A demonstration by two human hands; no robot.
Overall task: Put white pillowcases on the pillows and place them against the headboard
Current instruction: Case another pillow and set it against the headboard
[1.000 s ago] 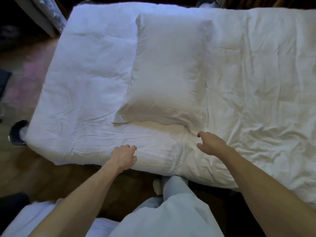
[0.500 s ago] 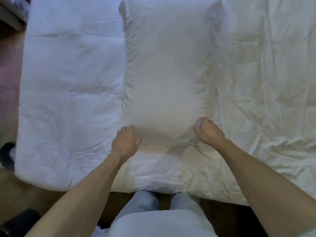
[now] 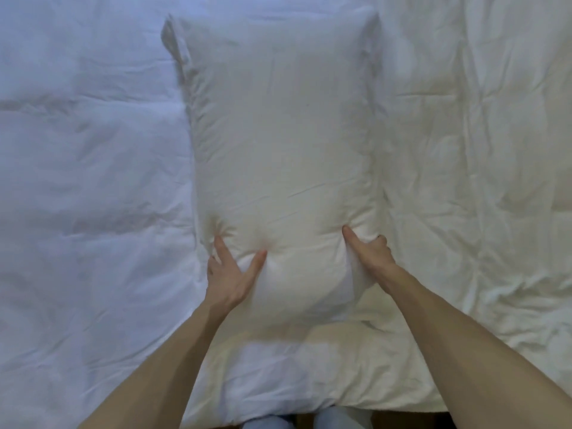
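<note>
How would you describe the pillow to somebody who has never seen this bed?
A white duvet covers the bed. On its middle lies the pillow, pointing away from the viewer. It alone is raised and puffy, and the left hand and right hand grip its near corners.

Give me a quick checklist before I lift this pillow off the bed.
1. Left hand grips pillow: ok, thumb and fingers dig into the near left corner.
2. Right hand grips it: ok, thumb on top, fingers curled round the near right edge.
3. Case on: ok, white cloth covers all that shows.
4. Nothing lying on the pillow: ok.
5. Duvet free of the grip: cannot tell, white on white.
6. Path to headboard: cannot tell, headboard out of view.
</note>
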